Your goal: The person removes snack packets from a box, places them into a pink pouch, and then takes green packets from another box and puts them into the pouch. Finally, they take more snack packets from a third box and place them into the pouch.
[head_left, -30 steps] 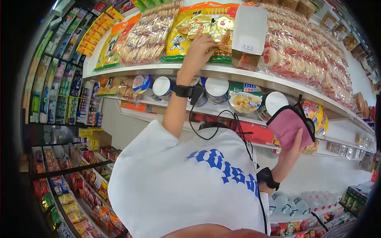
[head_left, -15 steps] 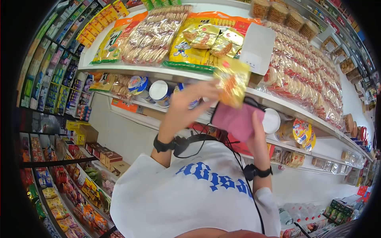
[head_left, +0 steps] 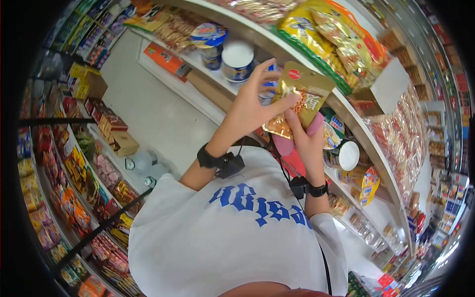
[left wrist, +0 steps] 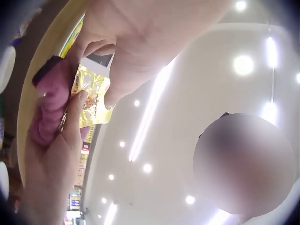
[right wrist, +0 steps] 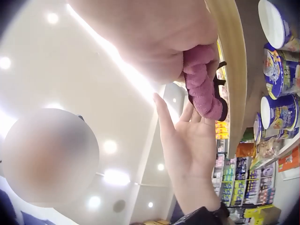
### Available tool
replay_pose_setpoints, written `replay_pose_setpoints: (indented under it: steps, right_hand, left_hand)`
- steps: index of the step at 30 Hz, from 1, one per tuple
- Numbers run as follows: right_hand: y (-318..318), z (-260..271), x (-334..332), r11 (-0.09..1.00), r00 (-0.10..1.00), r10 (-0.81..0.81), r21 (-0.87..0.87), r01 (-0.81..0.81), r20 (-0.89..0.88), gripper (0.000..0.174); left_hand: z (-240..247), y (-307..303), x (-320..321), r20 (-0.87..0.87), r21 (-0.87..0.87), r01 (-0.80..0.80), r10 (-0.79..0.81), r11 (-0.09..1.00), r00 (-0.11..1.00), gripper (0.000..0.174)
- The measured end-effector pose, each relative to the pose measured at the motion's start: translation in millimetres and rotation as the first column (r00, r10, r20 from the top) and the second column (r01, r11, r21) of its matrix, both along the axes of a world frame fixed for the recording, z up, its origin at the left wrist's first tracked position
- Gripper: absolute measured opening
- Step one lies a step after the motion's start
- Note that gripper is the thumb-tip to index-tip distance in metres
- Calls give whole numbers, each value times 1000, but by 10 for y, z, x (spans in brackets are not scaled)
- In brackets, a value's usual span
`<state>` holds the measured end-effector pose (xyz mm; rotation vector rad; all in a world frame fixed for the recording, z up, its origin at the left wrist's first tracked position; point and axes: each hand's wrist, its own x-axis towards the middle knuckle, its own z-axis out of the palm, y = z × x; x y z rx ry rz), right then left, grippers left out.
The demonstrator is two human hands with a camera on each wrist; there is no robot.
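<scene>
A gold snack packet [head_left: 316,89] with a red logo stands upright in front of the chest in the head view. My right hand [head_left: 309,148] pinches its lower edge, thumb across the front, and also holds a pink cloth item [head_left: 283,146] with black edging. In the right wrist view the pink cloth [right wrist: 202,93] is bunched in that hand. My left hand [head_left: 247,111] is at the packet's left side, fingers spread and fairly straight, its thumb lying over the front. The right wrist view shows the left palm [right wrist: 192,150] facing up, thumb raised.
The upper shelf holds yellow snack bags [head_left: 309,32], a white box [head_left: 391,86] and bagged crackers [head_left: 401,133]. Below its edge, instant noodle cups [head_left: 237,59] line a second shelf. Low racks of packaged snacks [head_left: 74,166] and clear bottles [head_left: 148,166] are at left.
My left hand has taken the gold packet from the upper shelf and brought it down to my right hand, which moved inward with the pink cloth. The head view has turned.
</scene>
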<state>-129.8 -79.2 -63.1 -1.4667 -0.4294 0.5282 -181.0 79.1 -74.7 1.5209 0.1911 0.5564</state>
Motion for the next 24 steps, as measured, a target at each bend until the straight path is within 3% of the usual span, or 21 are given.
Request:
replay_pose_setpoints:
  steps: [1,4,5,7,8,9,10,11,12,13,14,16,18,20,21,22,23,24]
  right_hand:
    - [36,-26,-42,994,995,98,-54,-97,8,23]
    - [213,-23,-238,987,991,132,-87,-133,-7,21]
    - [289,-88,-254,999,995,47,-27,-45,89,30]
    - [318,82,-242,964,962,-266,-16,266,-65,38]
    - [379,96,-235,945,945,-325,23,326,-44,42]
    - [442,112,-226,922,924,-382,62,383,-23,47]
    - [497,14,-217,926,925,-367,133,354,95,50]
    - [579,-65,-257,988,920,-151,25,152,361,53]
    - [662,-145,-296,996,788,72,-86,-24,612,60]
    - [746,-223,-334,973,588,227,-158,-166,776,69]
    - [934,32,-575,979,650,202,-168,-115,732,76]
    - [1014,-74,-407,969,632,247,-188,-160,735,73]
    - [1127,-51,-261,988,723,150,-124,-89,675,65]
    - [1203,-10,-154,997,757,-28,-35,67,653,47]
    - [1171,-102,-133,996,766,7,-72,51,643,46]
    - [1173,-173,-109,995,761,27,-88,40,648,45]
    - [1131,-127,-175,991,671,105,-135,-7,734,45]
    - [1071,-193,-293,988,711,143,-139,-64,688,45]
  left_hand:
    - [11,-4,-1,130,-313,118,-81,942,988,58]
    - [234,208,-273,-24,-628,209,-286,750,958,57]
    - [154,235,-291,-9,-656,163,-224,737,975,58]
    - [134,318,-231,201,-703,159,-22,693,979,55]
    - [135,378,-209,306,-718,173,84,674,948,54]
    - [89,451,-234,301,-722,172,80,671,950,54]
    - [63,490,-226,263,-693,156,45,704,964,52]
    - [61,511,-197,281,-739,215,2,639,960,53]
    - [77,509,-167,297,-781,269,-44,563,954,55]
    - [127,490,-159,235,-769,250,-103,589,967,65]
    - [57,527,-121,350,-828,382,-153,410,924,67]
    - [-86,534,-97,394,-673,387,-137,631,909,72]
    - [159,411,-217,196,-830,209,-81,517,977,71]
    - [-120,307,-304,98,-633,248,-241,734,965,69]
    - [-171,251,-289,113,-621,217,-188,753,976,70]
    - [-144,196,-234,134,-697,107,-18,709,991,72]
    - [-105,292,-234,115,-809,115,-36,576,993,72]
    - [-89,428,-245,105,-895,120,-60,430,993,73]
